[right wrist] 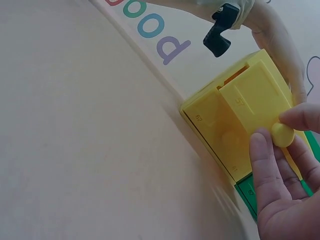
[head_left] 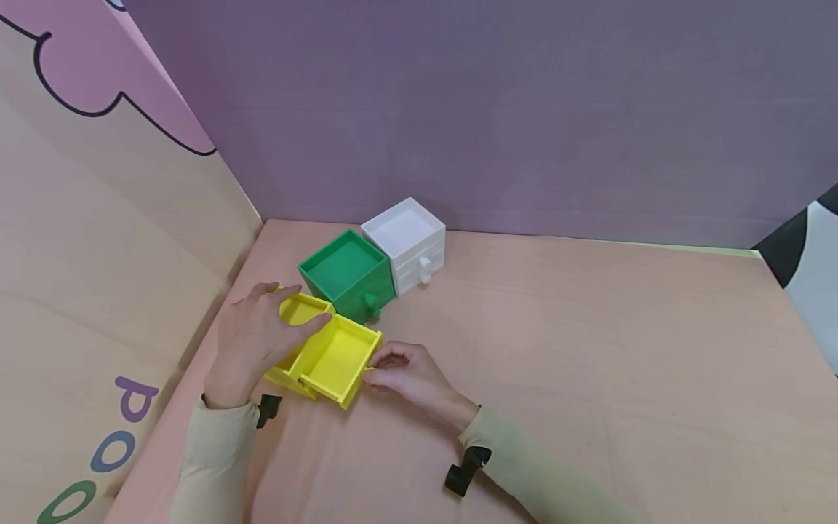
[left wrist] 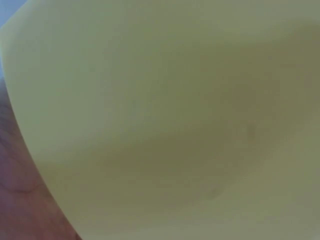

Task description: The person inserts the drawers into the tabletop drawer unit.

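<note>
A small yellow drawer box (head_left: 285, 375) stands on the table with its yellow drawer (head_left: 337, 358) pulled far out toward the right. The inside of the drawer shows bare yellow. My left hand (head_left: 252, 338) holds the box from above, thumb over the near top edge and fingers at the far side. Its wrist view is filled by a blurred yellow surface (left wrist: 125, 100), with some of the palm at the left edge. My right hand (head_left: 409, 375) pinches the round yellow knob (right wrist: 283, 135) on the drawer front between thumb and fingers.
Just behind the yellow box is a green drawer box (head_left: 347, 266), and past it a white drawer box (head_left: 409, 233) with two knobs. A purple-grey wall (head_left: 497, 131) rises at the back, a printed panel (head_left: 118, 240) at the left. Pink cloth (head_left: 589, 364) covers the table.
</note>
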`<state>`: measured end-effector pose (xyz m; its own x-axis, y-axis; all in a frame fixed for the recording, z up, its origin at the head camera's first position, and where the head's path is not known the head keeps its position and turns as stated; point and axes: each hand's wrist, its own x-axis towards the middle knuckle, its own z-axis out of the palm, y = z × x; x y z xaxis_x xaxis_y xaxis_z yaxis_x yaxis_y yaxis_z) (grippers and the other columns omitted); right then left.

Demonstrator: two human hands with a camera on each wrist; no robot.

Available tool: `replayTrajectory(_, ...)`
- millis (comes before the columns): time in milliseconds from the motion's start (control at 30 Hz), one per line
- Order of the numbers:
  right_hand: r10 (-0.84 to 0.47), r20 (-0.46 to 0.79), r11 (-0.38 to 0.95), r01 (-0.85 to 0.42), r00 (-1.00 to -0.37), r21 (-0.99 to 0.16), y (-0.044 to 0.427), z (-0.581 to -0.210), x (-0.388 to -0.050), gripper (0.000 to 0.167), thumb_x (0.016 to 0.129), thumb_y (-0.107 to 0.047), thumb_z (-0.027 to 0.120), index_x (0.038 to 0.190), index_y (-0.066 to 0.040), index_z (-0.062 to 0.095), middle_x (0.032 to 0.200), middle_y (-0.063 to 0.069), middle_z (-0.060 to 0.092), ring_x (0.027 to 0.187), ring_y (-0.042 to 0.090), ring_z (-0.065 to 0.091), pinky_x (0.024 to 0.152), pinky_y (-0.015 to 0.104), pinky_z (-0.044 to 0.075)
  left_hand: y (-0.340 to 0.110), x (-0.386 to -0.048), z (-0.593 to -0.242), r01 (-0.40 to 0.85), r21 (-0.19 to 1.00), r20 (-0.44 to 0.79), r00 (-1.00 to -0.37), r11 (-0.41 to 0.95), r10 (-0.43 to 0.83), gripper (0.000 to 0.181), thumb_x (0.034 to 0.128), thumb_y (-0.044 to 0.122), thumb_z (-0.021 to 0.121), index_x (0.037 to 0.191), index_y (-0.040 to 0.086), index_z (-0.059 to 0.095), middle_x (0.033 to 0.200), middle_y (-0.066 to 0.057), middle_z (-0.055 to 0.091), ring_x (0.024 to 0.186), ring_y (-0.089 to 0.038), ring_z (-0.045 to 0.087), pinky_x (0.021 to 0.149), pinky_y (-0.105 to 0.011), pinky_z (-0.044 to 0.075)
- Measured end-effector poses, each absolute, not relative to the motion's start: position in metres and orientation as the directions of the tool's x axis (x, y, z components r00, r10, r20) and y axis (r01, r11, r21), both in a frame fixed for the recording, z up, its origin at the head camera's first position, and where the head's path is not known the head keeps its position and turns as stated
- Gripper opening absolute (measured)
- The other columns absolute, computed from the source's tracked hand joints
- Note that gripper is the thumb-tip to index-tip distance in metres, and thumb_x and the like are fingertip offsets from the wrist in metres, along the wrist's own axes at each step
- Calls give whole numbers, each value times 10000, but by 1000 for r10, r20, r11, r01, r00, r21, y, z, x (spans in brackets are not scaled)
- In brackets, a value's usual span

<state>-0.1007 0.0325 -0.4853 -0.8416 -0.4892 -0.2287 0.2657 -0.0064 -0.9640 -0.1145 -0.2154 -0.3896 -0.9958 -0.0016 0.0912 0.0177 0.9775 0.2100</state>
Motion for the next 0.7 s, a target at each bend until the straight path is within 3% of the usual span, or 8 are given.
replayTrajectory(700,-487,-238,32,255,-841,-966,28,-484,-104,257,978,-141,764,1174,15,706,1057,96,765,875,176,735,883,345,652,-215,-114,-389,32,222,101,-995,974,10,761,903,666,693,1385,77,714,1393,-261,678,1253,-436,650,835,-520,582)
